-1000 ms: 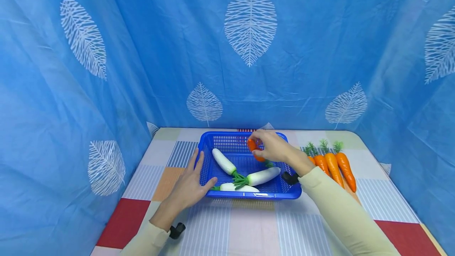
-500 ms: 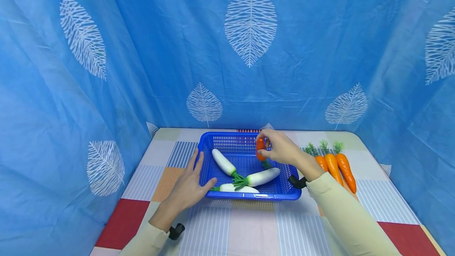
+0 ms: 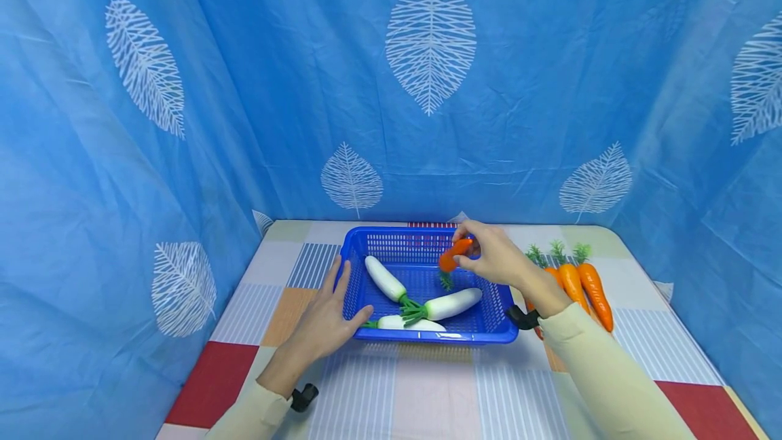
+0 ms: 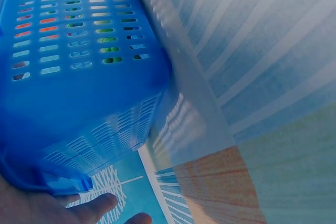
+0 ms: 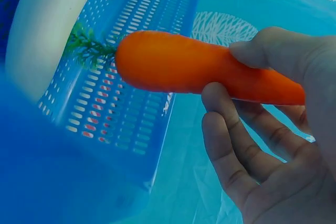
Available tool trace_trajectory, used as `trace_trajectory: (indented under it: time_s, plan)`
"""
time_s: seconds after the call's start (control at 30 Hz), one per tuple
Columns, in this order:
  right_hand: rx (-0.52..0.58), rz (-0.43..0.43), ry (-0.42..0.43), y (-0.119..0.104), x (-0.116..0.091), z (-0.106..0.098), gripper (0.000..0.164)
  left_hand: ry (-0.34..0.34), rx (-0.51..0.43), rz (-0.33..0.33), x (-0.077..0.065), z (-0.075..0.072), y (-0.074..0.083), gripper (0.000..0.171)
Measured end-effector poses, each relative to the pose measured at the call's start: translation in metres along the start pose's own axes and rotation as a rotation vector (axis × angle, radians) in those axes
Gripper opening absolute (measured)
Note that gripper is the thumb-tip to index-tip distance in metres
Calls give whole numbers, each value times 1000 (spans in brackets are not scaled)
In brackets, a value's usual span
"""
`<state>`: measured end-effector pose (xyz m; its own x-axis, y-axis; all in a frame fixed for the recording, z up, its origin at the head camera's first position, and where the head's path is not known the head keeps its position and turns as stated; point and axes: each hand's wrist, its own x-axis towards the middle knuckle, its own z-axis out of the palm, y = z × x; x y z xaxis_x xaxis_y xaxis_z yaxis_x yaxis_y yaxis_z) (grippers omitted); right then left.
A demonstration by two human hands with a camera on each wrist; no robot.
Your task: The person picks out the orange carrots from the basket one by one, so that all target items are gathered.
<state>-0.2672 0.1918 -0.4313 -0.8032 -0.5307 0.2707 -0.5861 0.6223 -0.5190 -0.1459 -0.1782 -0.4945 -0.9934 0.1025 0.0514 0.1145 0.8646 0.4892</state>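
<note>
Pinched between the thumb and fingers of my right hand point(image 3: 493, 255) is an orange carrot point(image 5: 173, 64), held by its narrow half. Its green leafy top point(image 5: 89, 48) points down into the blue plastic basket point(image 3: 427, 336). Three white radishes lie in that basket: one radish point(image 3: 385, 278) at the left, another radish point(image 3: 455, 303) near the right, and a third radish point(image 3: 397, 322) along the front wall. My left hand point(image 3: 326, 321) rests at the basket's left rim with its fingers spread, and in the left wrist view its fingers point(image 4: 97, 205) extend past the rim.
To the right of the basket, several carrots point(image 3: 573, 285) lie side by side, partly hidden by the right forearm. A checked cloth point(image 3: 436, 392) covers the table. Blue curtains point(image 3: 519, 87) with white leaf prints stand behind and at both sides.
My right hand has moved right within the basket's span, turning the carrot so its tip now leans right and its leafy top swings left. The left hand has stayed in place.
</note>
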Motion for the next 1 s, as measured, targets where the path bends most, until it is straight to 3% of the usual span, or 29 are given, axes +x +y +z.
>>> trace_trajectory:
  time_s: [0.2, 0.33, 1.0]
  plan:
    - [-6, -24, 48, 4, -6, -5, 36, 7, -2, 6, 1, 0, 0, 106]
    - [-23, -15, 85, 8, -11, -9, 28, 9, 0, 9, 1, 0, -1, 106]
    - [-7, 180, 154, 20, -44, -33, 22, -13, -4, -17, 3, 2, -1, 105]
